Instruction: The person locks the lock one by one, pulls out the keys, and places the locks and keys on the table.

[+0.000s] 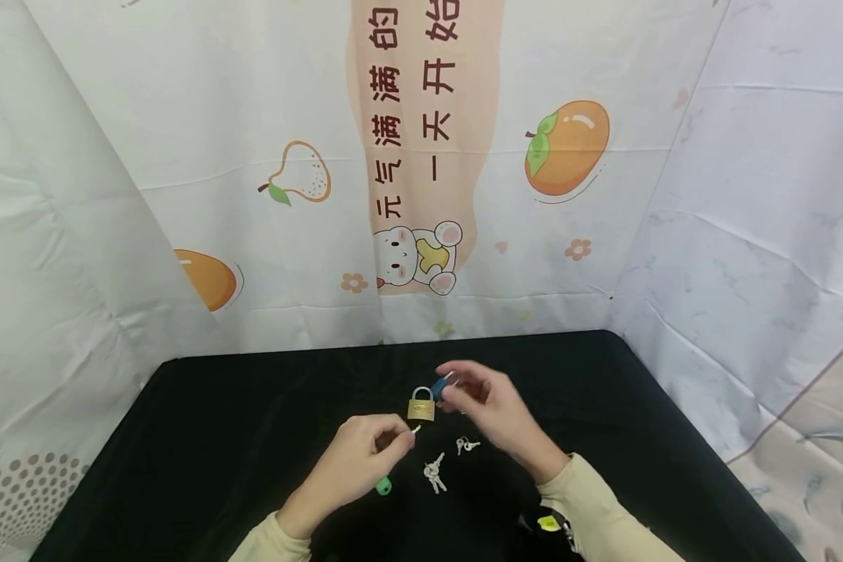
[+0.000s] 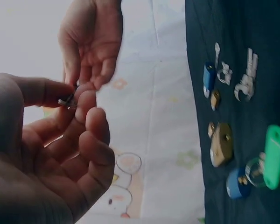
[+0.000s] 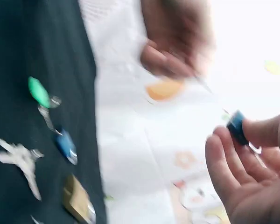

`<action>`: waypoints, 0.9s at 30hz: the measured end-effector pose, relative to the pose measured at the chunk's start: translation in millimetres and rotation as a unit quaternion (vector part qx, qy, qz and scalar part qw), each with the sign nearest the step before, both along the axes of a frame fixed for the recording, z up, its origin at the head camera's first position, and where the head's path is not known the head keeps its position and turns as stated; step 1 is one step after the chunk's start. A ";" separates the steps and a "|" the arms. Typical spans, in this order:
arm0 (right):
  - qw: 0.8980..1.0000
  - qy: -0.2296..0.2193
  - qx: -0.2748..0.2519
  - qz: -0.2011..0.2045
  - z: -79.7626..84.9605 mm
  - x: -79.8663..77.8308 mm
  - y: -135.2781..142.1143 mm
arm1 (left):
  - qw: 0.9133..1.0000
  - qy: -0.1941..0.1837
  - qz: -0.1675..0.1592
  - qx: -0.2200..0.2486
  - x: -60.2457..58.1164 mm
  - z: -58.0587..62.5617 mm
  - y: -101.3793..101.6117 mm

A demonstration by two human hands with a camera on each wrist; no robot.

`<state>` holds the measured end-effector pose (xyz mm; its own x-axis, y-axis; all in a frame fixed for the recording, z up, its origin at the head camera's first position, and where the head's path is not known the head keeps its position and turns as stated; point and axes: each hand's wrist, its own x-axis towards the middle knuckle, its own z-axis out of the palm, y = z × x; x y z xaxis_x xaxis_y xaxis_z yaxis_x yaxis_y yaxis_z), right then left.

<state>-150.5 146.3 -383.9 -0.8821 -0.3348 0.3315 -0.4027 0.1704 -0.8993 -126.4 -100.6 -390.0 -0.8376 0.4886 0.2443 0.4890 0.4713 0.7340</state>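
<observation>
In the head view my left hand [image 1: 365,457] pinches a small silver key [image 1: 416,429] between thumb and fingertips. The key's thin tip points at the other hand in the right wrist view. My right hand [image 1: 488,406] holds a small blue padlock [image 3: 237,127] between thumb and fingers, its shackle toward the palm. Both hands are raised above the table, close together but apart in the right wrist view. A gold padlock [image 1: 421,409] lies between them in the head view. The left wrist view hides most of the key behind the fingers [image 2: 95,123].
On the black cloth [image 1: 253,437] lie a bunch of keys [image 1: 434,473] and a smaller pair of keys [image 1: 467,446]. A green key tag [image 2: 274,156] sits beside another blue padlock [image 2: 238,183]. A yellow tag [image 1: 549,523] is near the right sleeve. Printed curtains [image 1: 253,250] surround the table.
</observation>
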 end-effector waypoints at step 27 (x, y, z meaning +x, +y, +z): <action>0.997 -0.061 0.014 0.036 -14.6 -9.3 -15.0 | 0.962 -0.053 0.177 -0.199 -30.4 -62.7 -55.7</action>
